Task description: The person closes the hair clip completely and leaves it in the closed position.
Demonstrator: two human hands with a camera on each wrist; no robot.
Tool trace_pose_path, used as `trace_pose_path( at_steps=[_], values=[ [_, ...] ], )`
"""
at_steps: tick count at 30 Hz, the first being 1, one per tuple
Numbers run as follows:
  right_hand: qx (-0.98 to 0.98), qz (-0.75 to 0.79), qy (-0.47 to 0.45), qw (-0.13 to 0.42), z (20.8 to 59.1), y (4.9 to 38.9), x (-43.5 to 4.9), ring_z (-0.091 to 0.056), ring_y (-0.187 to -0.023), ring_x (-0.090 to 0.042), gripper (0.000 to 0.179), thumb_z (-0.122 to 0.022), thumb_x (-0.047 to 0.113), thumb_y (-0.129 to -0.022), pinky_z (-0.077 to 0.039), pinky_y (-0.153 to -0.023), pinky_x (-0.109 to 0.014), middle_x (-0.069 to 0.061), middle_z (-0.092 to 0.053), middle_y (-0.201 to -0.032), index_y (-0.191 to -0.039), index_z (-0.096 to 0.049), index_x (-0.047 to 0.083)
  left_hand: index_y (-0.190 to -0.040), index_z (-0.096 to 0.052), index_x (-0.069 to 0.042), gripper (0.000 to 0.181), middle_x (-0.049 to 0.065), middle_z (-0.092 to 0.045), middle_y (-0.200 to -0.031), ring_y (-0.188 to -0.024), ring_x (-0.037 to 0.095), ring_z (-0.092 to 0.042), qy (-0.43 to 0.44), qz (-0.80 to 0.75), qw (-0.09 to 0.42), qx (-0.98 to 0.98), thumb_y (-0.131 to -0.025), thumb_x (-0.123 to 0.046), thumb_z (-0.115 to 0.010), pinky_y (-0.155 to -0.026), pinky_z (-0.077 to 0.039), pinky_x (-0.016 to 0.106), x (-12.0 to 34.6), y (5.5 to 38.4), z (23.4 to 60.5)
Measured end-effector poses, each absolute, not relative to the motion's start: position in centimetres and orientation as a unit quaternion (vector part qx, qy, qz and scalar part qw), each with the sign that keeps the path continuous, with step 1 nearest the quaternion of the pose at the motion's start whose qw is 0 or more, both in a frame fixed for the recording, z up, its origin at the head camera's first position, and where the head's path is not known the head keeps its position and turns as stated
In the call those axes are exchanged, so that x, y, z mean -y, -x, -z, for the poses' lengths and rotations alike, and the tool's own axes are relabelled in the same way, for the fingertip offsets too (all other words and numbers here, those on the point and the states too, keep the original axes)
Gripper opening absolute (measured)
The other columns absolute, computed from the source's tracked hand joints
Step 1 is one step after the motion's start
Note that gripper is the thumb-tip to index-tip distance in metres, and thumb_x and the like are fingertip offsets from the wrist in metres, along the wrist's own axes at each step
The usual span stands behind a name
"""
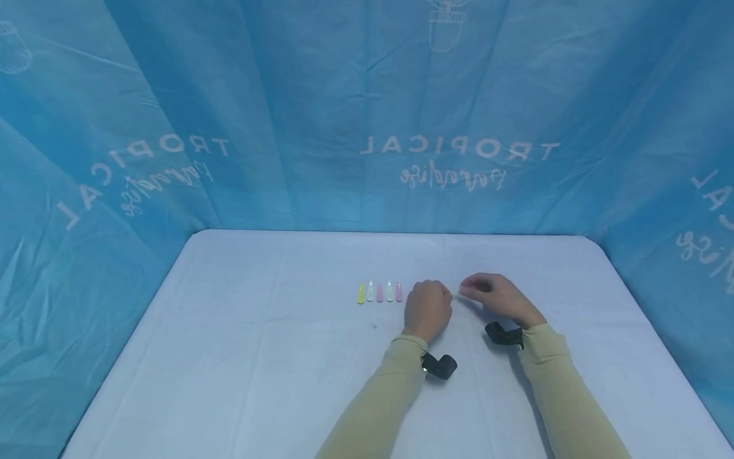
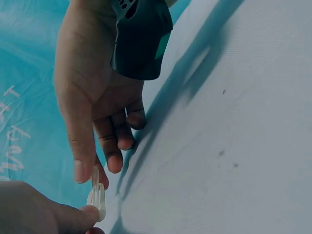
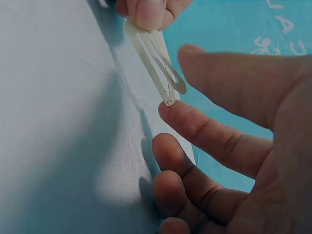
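Between thumb and finger, my left hand (image 1: 427,312) pinches the wide end of a pale, cream-white snap hair clip (image 3: 147,61). The clip's arms are splayed and its narrow end points at my right hand (image 1: 497,298). In the right wrist view, the right index fingertip (image 3: 170,111) touches that narrow end while the right thumb (image 3: 204,63) stands apart from it. The other right fingers are loosely bent. To the left of my left hand, a row of clips lies on the table: a yellow clip (image 1: 360,294), then white and pink clips (image 1: 380,292) alternating.
The white-covered table (image 1: 229,357) is bordered by blue printed curtains (image 1: 321,115) at the back and sides. A black wrist camera (image 1: 440,366) sits on the left wrist, another black camera (image 1: 503,333) on the right. Small dark specks dot the cloth.
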State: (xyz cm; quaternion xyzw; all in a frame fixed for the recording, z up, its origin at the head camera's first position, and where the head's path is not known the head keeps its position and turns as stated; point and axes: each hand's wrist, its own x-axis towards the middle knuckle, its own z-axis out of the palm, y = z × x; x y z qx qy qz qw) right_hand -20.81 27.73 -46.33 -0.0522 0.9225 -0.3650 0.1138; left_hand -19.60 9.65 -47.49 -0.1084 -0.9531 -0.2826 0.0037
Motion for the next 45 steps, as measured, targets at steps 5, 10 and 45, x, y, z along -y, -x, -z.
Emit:
trace_pose_path(
  at_steps=[5, 10, 45],
  values=[
    [-0.923, 0.362, 0.062, 0.116, 46.1, 20.7, -27.5, -0.059, -0.090, -0.023, 0.038, -0.069, 0.034, -0.096, -0.048, -0.075, -0.035, -0.009, -0.069, -0.102, -0.116, -0.068, 0.002, -0.099, -0.075, -0.015, 0.011, -0.003, -0.065, -0.087, -0.086, 0.014, -0.061, 0.091, 0.328, -0.015, 0.940, -0.097, -0.022, -0.067, -0.078, -0.049, 0.029, -9.2, 19.5, 47.2],
    [-0.927, 0.353, 0.067, 0.112, 46.0, 20.7, -27.3, -0.058, -0.088, -0.021, 0.030, -0.070, 0.034, -0.096, -0.047, -0.077, -0.036, -0.005, -0.068, -0.098, -0.108, -0.071, 0.006, -0.101, -0.074, -0.014, 0.012, -0.003, -0.067, -0.091, -0.090, 0.014, -0.064, 0.075, 0.367, -0.023, 0.927, -0.098, -0.022, -0.065, -0.080, -0.051, 0.029, -8.6, 19.5, 46.7],
    [-0.901, 0.410, 0.124, 0.064, 45.2, 20.1, -26.4, -0.051, -0.078, -0.021, 0.024, -0.071, 0.032, -0.095, -0.042, -0.066, -0.032, -0.004, -0.067, -0.092, -0.097, -0.074, 0.008, -0.101, -0.075, -0.011, 0.018, -0.004, -0.071, -0.088, -0.077, 0.005, -0.059, 0.113, 0.479, -0.004, 0.870, -0.097, -0.026, -0.067, -0.076, -0.049, 0.026, -5.4, 19.7, 47.4]
  ],
)
